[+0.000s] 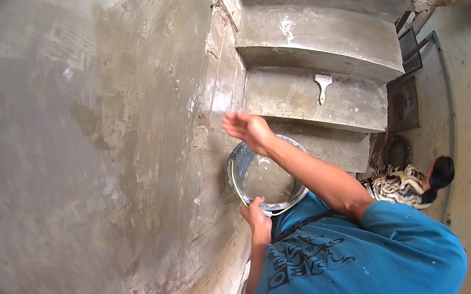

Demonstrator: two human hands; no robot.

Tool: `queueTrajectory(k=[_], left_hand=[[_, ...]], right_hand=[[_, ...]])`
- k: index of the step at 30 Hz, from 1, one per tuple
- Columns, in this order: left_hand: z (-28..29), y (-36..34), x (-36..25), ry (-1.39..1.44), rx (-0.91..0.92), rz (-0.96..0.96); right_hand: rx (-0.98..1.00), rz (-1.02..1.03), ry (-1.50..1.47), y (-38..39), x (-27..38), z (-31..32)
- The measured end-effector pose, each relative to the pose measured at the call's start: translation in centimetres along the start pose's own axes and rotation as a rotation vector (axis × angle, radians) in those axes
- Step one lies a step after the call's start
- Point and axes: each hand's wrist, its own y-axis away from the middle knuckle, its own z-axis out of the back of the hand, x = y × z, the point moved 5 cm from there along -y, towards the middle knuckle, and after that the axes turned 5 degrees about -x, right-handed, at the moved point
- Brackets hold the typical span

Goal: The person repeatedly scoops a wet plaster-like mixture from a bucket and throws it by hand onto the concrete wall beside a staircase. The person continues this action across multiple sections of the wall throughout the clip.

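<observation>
A dark bucket (pixel 234 178) with a yellowish line along its rim is held against my front. Greyish liquid or slurry (pixel 266 180) covers its bottom, with a few pale spots on it. My left hand (pixel 257 216) is closed round the bucket's near rim. Over the far rim, my right hand (pixel 249 132) is stretched out toward the wall with nothing in it; its fingers are slightly blurred. The rough grey plastered wall (pixel 122 134) rises on the left, with damp, darker patches. No contact between my right hand and the wall can be made out.
Concrete steps (pixel 317 41) climb ahead. On one tread lies a wide, flat hand tool (pixel 323 87) with a pale handle, a brush or scraper. At the right, lower down, is another person (pixel 431 177) beside a striped cloth heap and a tyre-like ring (pixel 397 151).
</observation>
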Motion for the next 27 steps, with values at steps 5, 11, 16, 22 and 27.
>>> queueTrajectory(k=[5, 11, 16, 22, 27], left_hand=[[-0.1, 0.4, -0.1, -0.03, -0.002, 0.007], [-0.1, 0.8, 0.4, -0.089, 0.034, 0.003], [0.3, 0.6, 0.7, 0.049, 0.041, -0.02], [0.1, 0.7, 0.9, -0.029, 0.016, 0.023], [0.2, 0.8, 0.3, 0.02, -0.01, 0.001]], right_hand=[[-0.778, -0.401, 0.055, 1.3, -13.8, 17.5], [-1.088, -0.403, 0.209, 4.4, -17.2, 23.1], [-0.082, -0.041, -0.498, 0.6, -3.9, 4.8], [0.071, 0.134, -0.252, -1.0, 4.4, -2.4], [-0.586, -0.261, 0.212, 0.6, -9.3, 13.0]])
